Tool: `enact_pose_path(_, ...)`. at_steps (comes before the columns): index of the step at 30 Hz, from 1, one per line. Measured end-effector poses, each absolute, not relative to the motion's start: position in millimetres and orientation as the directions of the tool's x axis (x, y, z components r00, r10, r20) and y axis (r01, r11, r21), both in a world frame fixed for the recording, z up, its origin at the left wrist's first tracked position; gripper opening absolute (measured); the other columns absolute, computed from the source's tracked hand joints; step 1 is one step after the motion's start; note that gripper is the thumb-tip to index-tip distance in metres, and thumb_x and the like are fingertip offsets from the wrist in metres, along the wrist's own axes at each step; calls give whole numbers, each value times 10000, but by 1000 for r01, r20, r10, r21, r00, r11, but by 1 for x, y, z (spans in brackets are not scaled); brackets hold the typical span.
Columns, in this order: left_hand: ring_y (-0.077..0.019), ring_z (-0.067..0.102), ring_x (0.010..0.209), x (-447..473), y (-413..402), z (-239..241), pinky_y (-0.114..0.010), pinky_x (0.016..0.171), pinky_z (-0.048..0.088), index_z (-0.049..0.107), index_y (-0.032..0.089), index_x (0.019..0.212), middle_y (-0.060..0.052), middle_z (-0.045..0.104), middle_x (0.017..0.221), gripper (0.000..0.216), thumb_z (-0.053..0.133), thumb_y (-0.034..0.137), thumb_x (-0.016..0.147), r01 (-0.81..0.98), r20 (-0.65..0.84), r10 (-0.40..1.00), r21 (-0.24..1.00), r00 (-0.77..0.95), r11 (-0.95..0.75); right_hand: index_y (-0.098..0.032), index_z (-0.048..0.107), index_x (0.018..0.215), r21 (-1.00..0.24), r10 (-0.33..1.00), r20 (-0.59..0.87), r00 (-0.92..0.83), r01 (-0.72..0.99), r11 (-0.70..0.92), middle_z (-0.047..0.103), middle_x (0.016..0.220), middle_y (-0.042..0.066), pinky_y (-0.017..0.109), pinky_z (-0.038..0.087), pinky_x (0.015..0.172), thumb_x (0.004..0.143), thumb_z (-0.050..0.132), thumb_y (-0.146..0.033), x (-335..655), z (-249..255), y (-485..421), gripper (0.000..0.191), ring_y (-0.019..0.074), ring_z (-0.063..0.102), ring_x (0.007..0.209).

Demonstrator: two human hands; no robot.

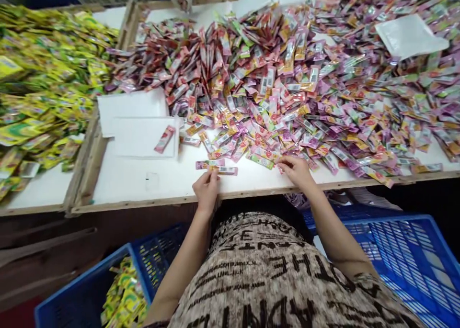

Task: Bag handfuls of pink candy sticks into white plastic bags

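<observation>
A huge heap of small pink, purple and orange sachets covers most of the white table. My left hand rests at the table's front edge, its fingers pinched on two sachets lying side by side near the edge. My right hand lies at the near fringe of the heap, fingers curled over some sachets there. A single pink sachet lies on a white sheet to the left.
A second table with yellow-green sachets stands at left. A blue crate with yellow packets sits at the lower left, another blue crate at the lower right. A white bag lies on the heap's far right.
</observation>
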State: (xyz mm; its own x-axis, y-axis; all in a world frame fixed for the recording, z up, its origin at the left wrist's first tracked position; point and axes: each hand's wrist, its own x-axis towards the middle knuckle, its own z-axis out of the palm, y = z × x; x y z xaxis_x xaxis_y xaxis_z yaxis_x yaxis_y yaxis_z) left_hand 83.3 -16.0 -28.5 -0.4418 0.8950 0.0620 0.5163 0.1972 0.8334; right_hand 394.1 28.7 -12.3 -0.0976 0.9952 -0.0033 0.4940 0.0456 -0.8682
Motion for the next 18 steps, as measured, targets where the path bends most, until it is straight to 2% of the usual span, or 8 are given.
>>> enact_pose_path(3, -151, 585, 630, 81, -19, -30, -258, 640, 445, 694, 189, 703, -20, 672, 654, 314, 592, 424, 884, 509, 74, 908, 845, -412, 162, -173, 701, 936, -677, 985, 134, -106, 716, 169, 679, 980, 111, 382, 464, 856, 880, 550, -239, 358, -18, 55, 174, 244, 596, 934)
enact_pose_path(5, -154, 595, 635, 80, -21, -30, -259, 645, 453, 696, 191, 712, -22, 675, 661, 310, 586, 419, 891, 500, 78, 920, 855, -384, 136, -158, 685, 943, -510, 979, 131, -154, 837, 200, 660, 1011, 148, 417, 432, 900, 881, 565, -241, 345, -18, 66, 159, 284, 557, 1001)
enact_pose_path(7, -156, 608, 644, 78, -23, -31, -260, 652, 461, 708, 192, 739, -23, 681, 671, 294, 583, 407, 895, 494, 82, 930, 862, -359, 114, -157, 661, 890, -403, 972, 102, -213, 885, 236, 647, 969, 150, 421, 409, 904, 872, 555, -203, 340, -18, 68, 117, 295, 538, 1000)
enact_pose_path(10, -158, 618, 649, 75, -23, -34, -263, 656, 470, 722, 196, 785, -23, 692, 686, 274, 580, 401, 900, 501, 86, 938, 860, -335, 100, -177, 614, 911, -447, 977, 49, -208, 870, 208, 625, 866, 89, 364, 416, 818, 852, 465, -97, 344, -15, 60, 179, 252, 558, 880)
enact_pose_path(13, -160, 623, 654, 75, -23, -37, -269, 665, 474, 725, 198, 805, -29, 699, 706, 274, 571, 400, 910, 517, 93, 945, 851, -312, 87, -168, 545, 1166, -515, 975, 73, -212, 829, 218, 632, 1003, 93, 345, 425, 786, 825, 485, -106, 340, -8, 61, 352, 251, 575, 910)
enact_pose_path(16, -162, 634, 669, 78, -22, -35, -274, 680, 475, 728, 191, 830, -37, 703, 719, 267, 569, 389, 915, 512, 119, 942, 857, -313, 62, -136, 524, 1279, -403, 893, 107, -438, 801, 442, 600, 1181, 153, 384, 404, 883, 790, 520, -94, 314, 0, 79, 491, 293, 530, 1083)
enact_pose_path(18, -163, 640, 680, 77, -24, -31, -276, 702, 483, 720, 187, 809, -39, 704, 722, 269, 573, 385, 914, 477, 130, 926, 877, -355, 60, -153, 594, 1223, -288, 814, 33, -580, 774, 564, 615, 1113, 141, 386, 381, 886, 784, 478, -39, 292, 2, 94, 468, 289, 520, 1071)
